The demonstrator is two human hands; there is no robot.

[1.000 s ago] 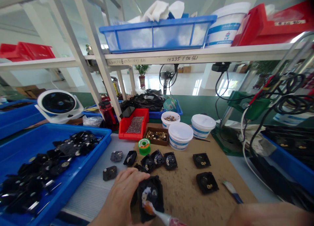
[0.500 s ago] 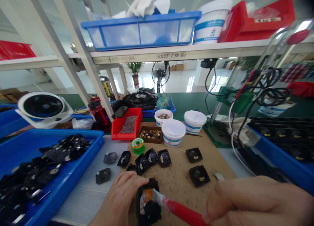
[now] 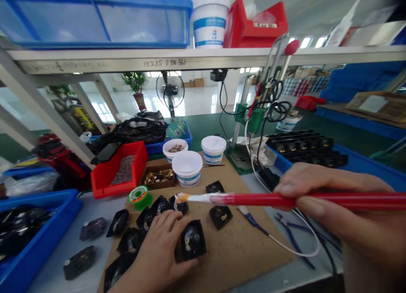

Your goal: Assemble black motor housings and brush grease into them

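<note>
My left hand point(image 3: 158, 252) is closed round a small black housing point(image 3: 192, 241) with gears showing inside, held on the brown board point(image 3: 247, 250). My right hand point(image 3: 336, 208) grips a long red-handled brush point(image 3: 272, 199). The brush lies level above the board, its white and orange tip point(image 3: 181, 197) pointing left, lifted clear of the housing. Several more black housings point(image 3: 149, 216) lie in a row just beyond my left hand, and two others point(image 3: 220, 216) sit to the right of it.
White tubs point(image 3: 187, 168), a red bin point(image 3: 119, 170) of small parts, a brown box of brass bits point(image 3: 157, 177) and a green solder spool point(image 3: 138, 196) stand behind the board. Blue trays point(image 3: 34, 246) of black parts sit left and right point(image 3: 352, 157). Cables and pliers point(image 3: 290, 236) lie at right.
The brush has risen off the housing in my left hand and now lies level above the board. My view has swung to the right.
</note>
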